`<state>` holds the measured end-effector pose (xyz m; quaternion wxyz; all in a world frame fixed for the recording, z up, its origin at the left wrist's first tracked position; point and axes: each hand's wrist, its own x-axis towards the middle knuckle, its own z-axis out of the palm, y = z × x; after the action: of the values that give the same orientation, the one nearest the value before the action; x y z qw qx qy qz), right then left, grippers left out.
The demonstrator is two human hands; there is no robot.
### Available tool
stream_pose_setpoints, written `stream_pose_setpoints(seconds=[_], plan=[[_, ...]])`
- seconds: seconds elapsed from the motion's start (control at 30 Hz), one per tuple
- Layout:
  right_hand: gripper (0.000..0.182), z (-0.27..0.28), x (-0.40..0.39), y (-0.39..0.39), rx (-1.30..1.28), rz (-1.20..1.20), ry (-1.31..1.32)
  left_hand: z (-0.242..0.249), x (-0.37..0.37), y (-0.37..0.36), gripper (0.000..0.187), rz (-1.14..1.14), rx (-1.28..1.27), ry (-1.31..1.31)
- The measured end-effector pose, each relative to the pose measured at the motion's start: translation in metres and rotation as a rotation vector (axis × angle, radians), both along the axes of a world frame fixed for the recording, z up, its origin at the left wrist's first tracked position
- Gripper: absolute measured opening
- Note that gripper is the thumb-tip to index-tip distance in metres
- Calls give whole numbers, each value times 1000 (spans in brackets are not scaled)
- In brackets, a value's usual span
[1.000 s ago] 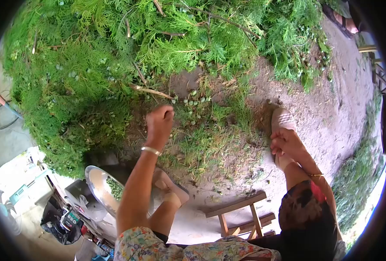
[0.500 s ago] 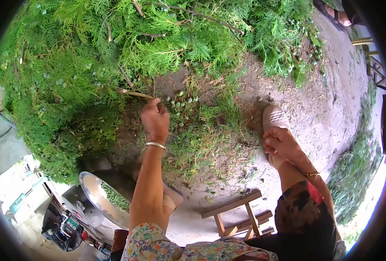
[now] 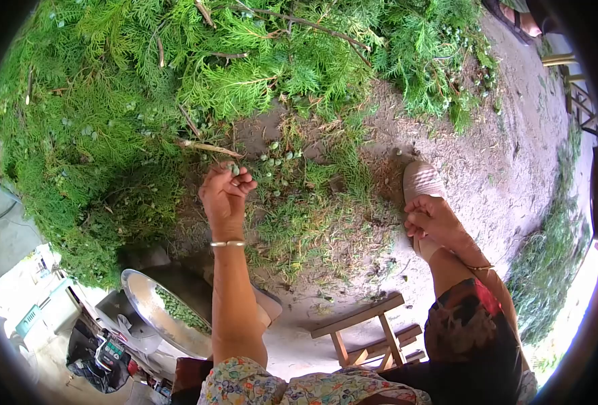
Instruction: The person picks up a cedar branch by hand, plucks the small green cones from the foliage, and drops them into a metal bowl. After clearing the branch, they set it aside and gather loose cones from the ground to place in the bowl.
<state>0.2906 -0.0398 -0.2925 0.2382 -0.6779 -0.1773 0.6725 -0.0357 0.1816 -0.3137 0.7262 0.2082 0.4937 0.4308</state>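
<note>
My left hand (image 3: 223, 196) is turned partly palm up over the cut greenery, its fingers curled. Between its fingertips is a small green seed cone (image 3: 235, 169). Just beyond lies a bare, peeled-looking stick (image 3: 211, 148). Several similar green cones lie on the ground to the right of the fingers. My right hand (image 3: 435, 221) rests by my light striped shoe (image 3: 423, 177), fingers bent inward; what they hold, if anything, is hidden. Below my left forearm, a large metal basin (image 3: 137, 291) holds many small green pieces.
A big heap of evergreen branches (image 3: 96, 135) covers the left and top. A low wooden stool (image 3: 359, 327) stands near my legs. More greenery (image 3: 548, 277) lies at right. Another person's foot (image 3: 529, 23) shows at top right. A black bag (image 3: 90, 358) sits lower left.
My left hand has drawn back slightly from the stick's end and rolled palm up, showing a green cone at its fingertips. The right hand has barely moved.
</note>
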Motion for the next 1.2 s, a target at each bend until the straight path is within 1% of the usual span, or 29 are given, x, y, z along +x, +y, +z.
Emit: stream_pose_setpoints(seconds=[0.03,0.1,0.13,0.2,0.23,0.3,0.33,0.37,0.4,0.43,0.5,0.53,0.57,0.63,0.67,0.77,0.83,0.87,0.9,0.97,1.0,1.07,1.1,1.17,1.2], plan=[[15,1,-1,0,-19,16,-3,4,3,-2,13,3,0,2],[15,-1,-1,0,-13,24,-4,9,16,-5,10,98,-47,-173],[15,-2,0,0,-10,27,-6,6,22,-4,10,99,-46,-174],[15,-1,0,-1,-9,26,-8,-5,36,1,8,-98,141,472],[16,-1,0,-1,-6,25,-9,-17,44,3,8,-99,140,472],[16,-2,0,-1,-4,23,1,-48,56,7,5,-374,600,1001],[16,-2,1,0,-2,23,11,-56,58,10,5,-373,601,1000],[16,-2,1,0,-2,22,10,-64,60,11,3,-416,681,1189],[16,-1,0,0,7,1,11,-63,64,11,5,-459,758,1379],[16,-1,0,-1,15,-21,12,-60,64,10,5,-462,756,1375],[16,-2,0,-1,13,-19,7,-41,60,14,6,-421,318,1090],[17,-2,1,-2,13,-18,1,-19,56,15,7,-308,63,837],[17,-2,1,-2,13,-22,0,-15,44,12,7,-312,65,836],[17,-2,1,-2,17,-17,9,-8,26,4,8,85,-98,-43],[17,-2,1,-2,16,-15,10,-8,23,0,8,87,-100,-41],[17,-2,0,-1,15,10,-8,-3,27,-9,6,66,-115,21],[17,-3,-1,-1,6,-3,-8,-11,32,-12,7,-189,161,530],[17,-3,-1,-1,5,-3,-8,-25,32,-11,10,-270,209,778],[17,-4,0,-2,9,-3,-8,-40,33,-10,10,-270,209,777],[17,-4,0,-1,11,-2,-11,-61,36,-9,11,-244,718,1215],[17,-2,0,-1,12,-5,-10,-61,37,-8,11,-244,714,1213],[17,-1,-1,0,12,-6,-8,-57,37,-5,12,-498,818,1438],[17,-1,-1,0,14,-8,-9,-61,34,-5,12,-499,819,1438],[17,-2,-1,-1,15,-11,-10,-74,23,-3,9,-489,635,1421],[16,-3,0,-1,19,-8,-9,-70,19,-2,9,-490,635,1420]])
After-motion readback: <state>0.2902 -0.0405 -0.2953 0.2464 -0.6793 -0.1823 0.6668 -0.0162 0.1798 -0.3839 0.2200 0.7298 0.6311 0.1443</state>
